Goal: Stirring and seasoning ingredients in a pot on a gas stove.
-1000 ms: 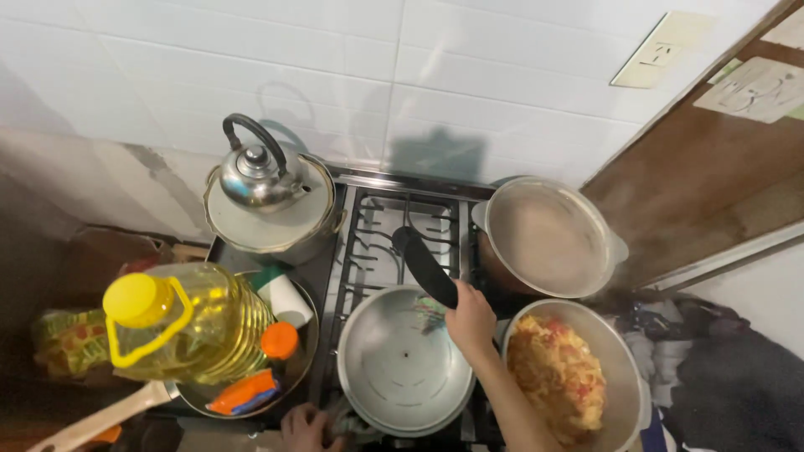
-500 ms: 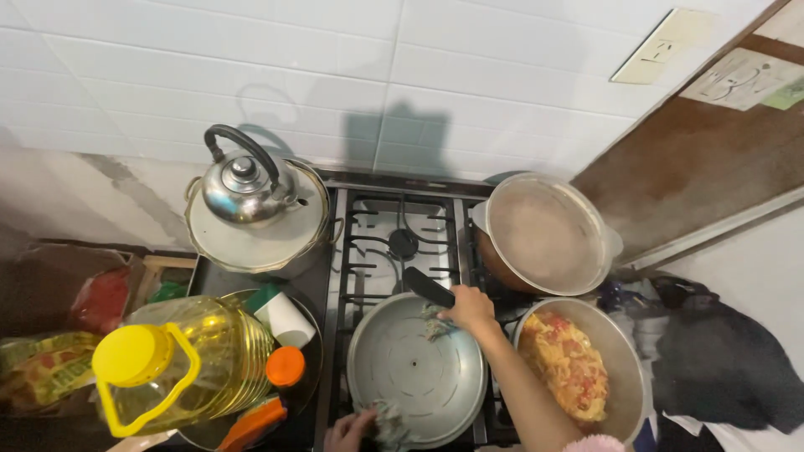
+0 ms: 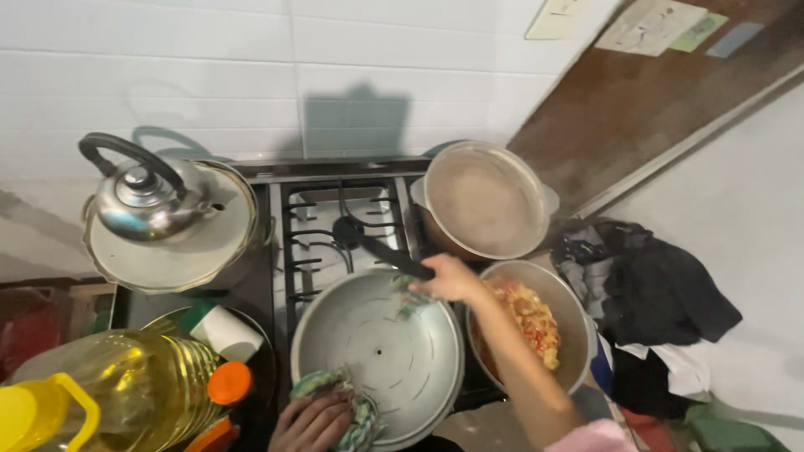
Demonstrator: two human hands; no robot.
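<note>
Both your hands clench cloth pads on the big pot (image 3: pixel 377 351), left hand (image 3: pixel 314 423) near rim, right hand (image 3: pixel 448 280) far rim, shielding skin from metal.

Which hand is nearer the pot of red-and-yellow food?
Right. The right hand grips the empty pot's far rim beside the food pot; the left hand holds the near rim through a cloth, farther away.

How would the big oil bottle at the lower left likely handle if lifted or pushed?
The oil bottle looks nearly full, so probably heavy for its size. Its yellow handle should give a firm hold. It lies tilted among clutter, so a push might roll or shift it.
</note>
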